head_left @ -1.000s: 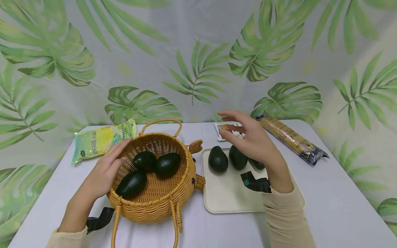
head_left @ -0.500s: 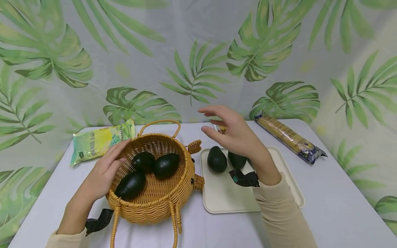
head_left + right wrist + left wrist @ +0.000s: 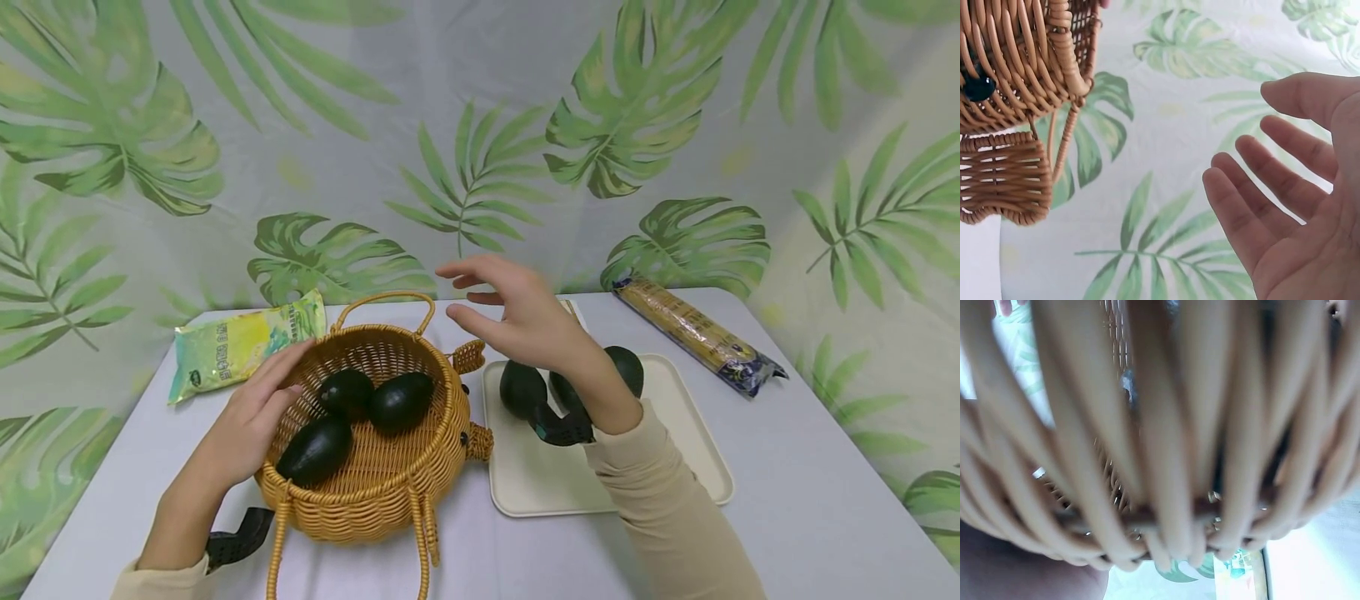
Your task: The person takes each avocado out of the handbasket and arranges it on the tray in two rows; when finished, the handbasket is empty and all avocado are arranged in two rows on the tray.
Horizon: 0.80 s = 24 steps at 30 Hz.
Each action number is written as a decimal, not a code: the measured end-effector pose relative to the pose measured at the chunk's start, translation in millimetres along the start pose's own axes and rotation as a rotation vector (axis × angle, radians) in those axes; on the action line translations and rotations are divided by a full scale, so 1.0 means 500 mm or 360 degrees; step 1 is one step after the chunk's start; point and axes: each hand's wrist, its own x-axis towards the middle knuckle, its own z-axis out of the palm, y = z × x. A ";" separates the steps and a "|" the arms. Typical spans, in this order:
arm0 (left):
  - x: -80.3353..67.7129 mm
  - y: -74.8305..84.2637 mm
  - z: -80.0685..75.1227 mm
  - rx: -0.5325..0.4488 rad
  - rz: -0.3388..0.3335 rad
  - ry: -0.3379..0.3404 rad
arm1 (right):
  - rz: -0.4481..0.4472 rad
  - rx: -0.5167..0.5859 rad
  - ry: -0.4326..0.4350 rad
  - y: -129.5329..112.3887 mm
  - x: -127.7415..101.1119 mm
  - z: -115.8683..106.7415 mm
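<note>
Steadying the basket [image 3: 375, 467] with my flat left hand [image 3: 247, 421], my empty right hand [image 3: 525, 321] should drop, fingers spread, onto the avocado [image 3: 401, 400] at two o'clock inside.

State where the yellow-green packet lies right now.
In the head view, the yellow-green packet lies at the table's far left, just behind the wicker basket.

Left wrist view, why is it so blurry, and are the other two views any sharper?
Left wrist view: the wicker basket sits right against the lens, so its strands smear out of focus. Head view: sharp and evenly lit, with soft shadows under the basket and tray. Right wrist view: the right hand and basket weave are fairly crisp, the leaf backdrop bright and slightly washed out.
</note>
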 end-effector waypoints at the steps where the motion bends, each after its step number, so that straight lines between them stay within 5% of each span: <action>1: 0.000 0.000 0.000 -0.0001 -0.0001 0.0001 | 0.0007 -0.0006 -0.0008 -0.001 0.004 0.004; 16: 0.000 0.001 0.001 -0.0006 0.0009 0.0005 | 0.0004 -0.0038 -0.0227 -0.008 0.057 0.072; 24: 0.000 0.000 -0.001 0.0007 0.0023 0.0005 | -0.0015 -0.0205 -0.0381 -0.019 0.081 0.089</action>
